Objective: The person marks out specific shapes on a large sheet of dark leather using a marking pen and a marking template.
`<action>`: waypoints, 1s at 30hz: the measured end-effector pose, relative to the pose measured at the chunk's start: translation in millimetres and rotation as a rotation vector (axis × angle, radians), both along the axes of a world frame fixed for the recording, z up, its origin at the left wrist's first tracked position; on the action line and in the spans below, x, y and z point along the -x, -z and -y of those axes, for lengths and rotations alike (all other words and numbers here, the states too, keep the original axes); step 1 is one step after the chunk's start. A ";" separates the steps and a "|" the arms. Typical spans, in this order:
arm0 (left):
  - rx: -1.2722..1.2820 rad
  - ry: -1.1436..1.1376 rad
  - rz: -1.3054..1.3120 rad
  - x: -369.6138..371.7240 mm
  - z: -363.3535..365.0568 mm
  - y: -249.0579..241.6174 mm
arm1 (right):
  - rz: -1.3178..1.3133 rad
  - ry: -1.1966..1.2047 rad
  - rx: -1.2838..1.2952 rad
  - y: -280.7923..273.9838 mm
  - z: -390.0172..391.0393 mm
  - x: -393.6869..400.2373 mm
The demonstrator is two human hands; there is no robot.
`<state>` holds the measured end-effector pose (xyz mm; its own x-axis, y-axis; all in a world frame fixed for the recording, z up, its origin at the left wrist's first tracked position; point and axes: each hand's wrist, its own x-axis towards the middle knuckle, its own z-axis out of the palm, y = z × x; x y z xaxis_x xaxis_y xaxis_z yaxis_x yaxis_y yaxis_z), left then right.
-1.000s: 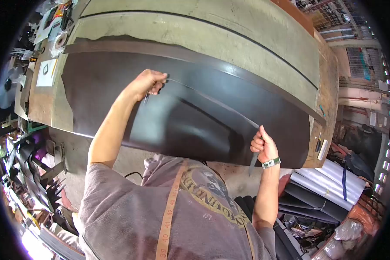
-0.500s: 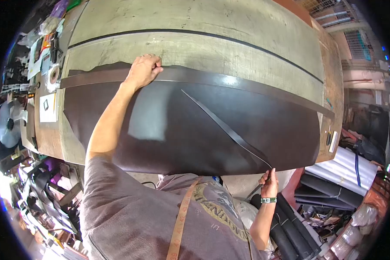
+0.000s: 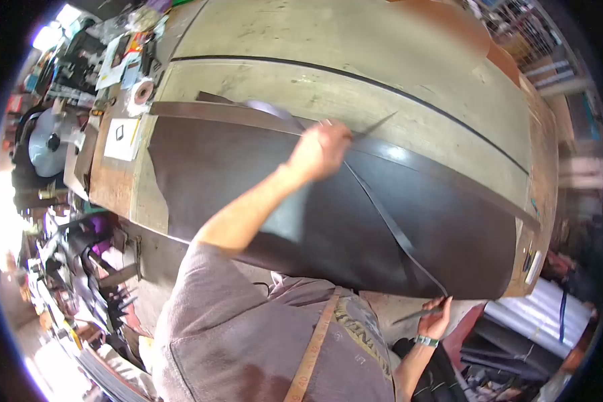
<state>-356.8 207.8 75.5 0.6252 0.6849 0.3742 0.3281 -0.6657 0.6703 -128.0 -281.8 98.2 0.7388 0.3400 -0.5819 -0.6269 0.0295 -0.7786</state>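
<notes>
A large dark brown leather sheet (image 3: 228, 161) lies along the near side of the table. Across its far edge runs a long, straight brown band (image 3: 442, 172). My left hand (image 3: 323, 149), smeared by motion, is closed above the band around a ragged leather offcut (image 3: 376, 124); the offcut's ends stick out on both sides, partly blurred. From near that hand, a narrow dark leather strip (image 3: 390, 224) slants over the sheet down to my right hand (image 3: 435, 320). The right fingers pinch the strip's lower end at the near edge. Something dark and thin also projects leftward from them.
A pale worktable (image 3: 261, 80) with a dark groove extends beyond the leather. Tape roll (image 3: 141, 92) and white paper (image 3: 122, 139) lie at its left end, small tools (image 3: 528, 260) at its right. Silver rolls (image 3: 536, 321) stand lower right. A measuring tape (image 3: 311, 352) hangs over my chest.
My left hand has left the band's left part and moved right, lifting the ragged offcut from the far edge. The right hand still pinches the narrow strip. The whole view has shifted.
</notes>
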 end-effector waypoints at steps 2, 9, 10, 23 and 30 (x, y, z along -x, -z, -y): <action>0.328 0.215 0.101 -25.2 81.4 -31.0 | -0.018 0.099 -0.205 0.9 -9.5 3.1; 0.863 0.664 0.080 -64.5 244.3 -106.7 | 0.063 -0.194 -0.329 3.6 -54.3 71.6; 0.660 0.584 0.164 -69.2 243.6 -101.7 | -0.073 -0.244 -0.312 -29.0 -62.0 86.2; 1.054 1.092 -0.660 -74.8 367.4 -30.6 | 0.308 0.265 0.281 -140.5 186.5 148.4; 0.671 1.272 -0.924 -73.3 439.7 -19.0 | 0.590 0.783 0.637 -223.7 406.1 192.7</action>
<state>-283.5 -231.9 94.5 0.6877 -0.5040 -0.5225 0.2639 -0.4969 0.8267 -320.7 -687.9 322.0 0.8302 -0.5572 0.0205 -0.1464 -0.2533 -0.9563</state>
